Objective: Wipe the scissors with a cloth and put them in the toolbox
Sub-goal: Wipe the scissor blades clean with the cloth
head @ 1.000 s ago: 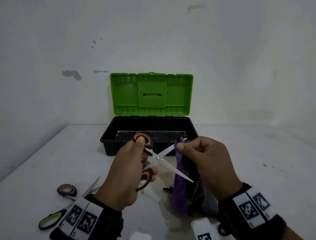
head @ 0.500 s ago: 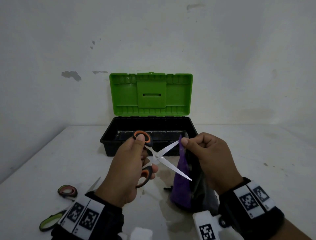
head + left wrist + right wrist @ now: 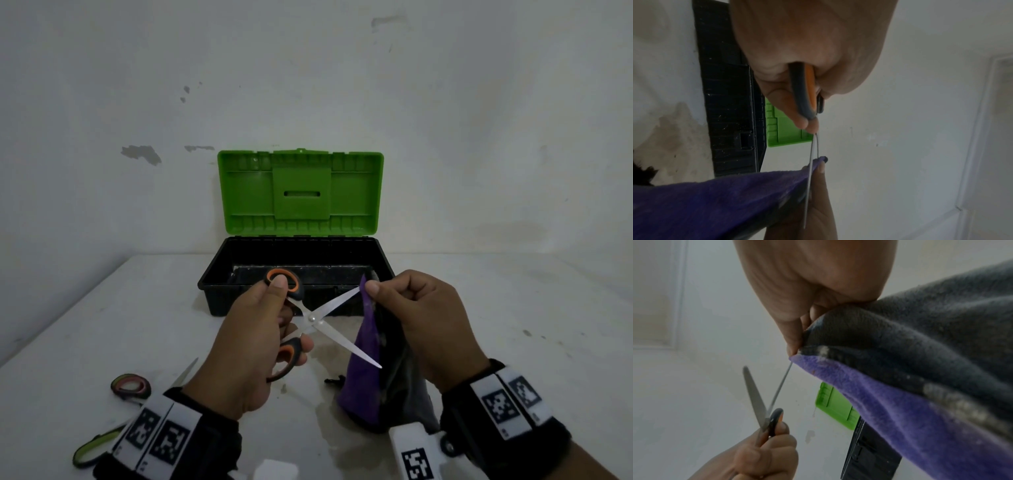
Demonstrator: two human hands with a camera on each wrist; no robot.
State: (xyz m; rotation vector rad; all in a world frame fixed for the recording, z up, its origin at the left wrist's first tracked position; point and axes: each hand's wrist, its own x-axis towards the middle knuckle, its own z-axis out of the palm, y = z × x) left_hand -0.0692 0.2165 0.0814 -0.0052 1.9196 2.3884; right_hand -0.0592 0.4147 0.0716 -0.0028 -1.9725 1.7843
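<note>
My left hand (image 3: pixel 274 329) grips the orange-and-black handles of a pair of scissors (image 3: pixel 320 320), whose blades are spread wide in front of the toolbox. My right hand (image 3: pixel 404 308) pinches a purple-and-grey cloth (image 3: pixel 366 363) around the tip of the upper blade; the rest of the cloth hangs down to the table. The lower blade points down and right across the cloth. The toolbox (image 3: pixel 298 270) is black, with its green lid (image 3: pixel 301 192) standing open against the wall. The left wrist view has the scissors (image 3: pixel 807 91) edge-on, and the right wrist view has the cloth (image 3: pixel 900 386) pinched at the blade tip.
Two more pairs of scissors lie on the white table at the lower left: one with a red-lined handle (image 3: pixel 132 387), one with a green handle (image 3: pixel 89 452). A small black bit (image 3: pixel 334 381) lies by the cloth. The wall stands right behind the toolbox.
My right hand with the cloth has slid outward along the upper blade to its tip. The scissors stay spread in my left hand, raised slightly.
</note>
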